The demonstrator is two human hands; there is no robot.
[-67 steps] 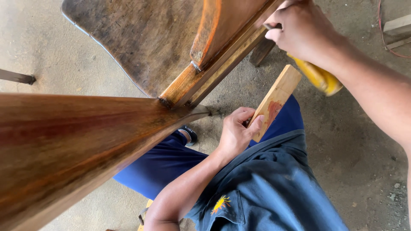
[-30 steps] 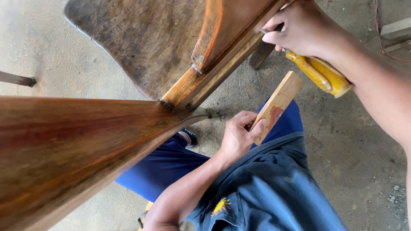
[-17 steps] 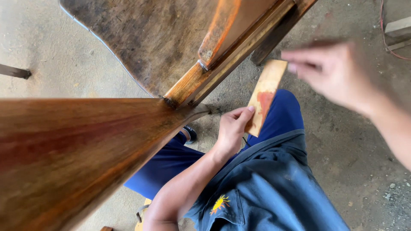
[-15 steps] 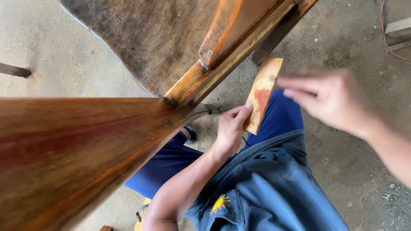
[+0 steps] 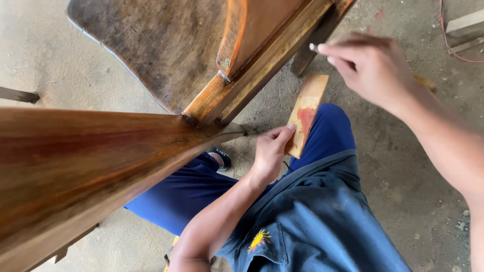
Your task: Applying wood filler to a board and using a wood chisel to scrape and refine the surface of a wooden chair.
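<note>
While our left hand (image 5: 269, 151) keeps its grip on the small flat wooden block with a red smear (image 5: 306, 115), holding it at the lower edge over the blue-trousered knee (image 5: 327, 133), our right hand (image 5: 370, 65) has come back toward the work. A moment ago it swept away to three o'clock, and the yellow-handled tool it held two seconds back is no longer clearly in it; only a yellow sliver shows behind the wrist. The right fingers are now pinched together on something small and pale at their tips, too blurred for us to name. That pinch sits at one o'clock from the block, just beside the brown varnished wooden chair frame (image 5: 262, 60). We judge the tool work paused for finer work at the rail. The concrete floor (image 5: 413, 191) lies beneath.
</note>
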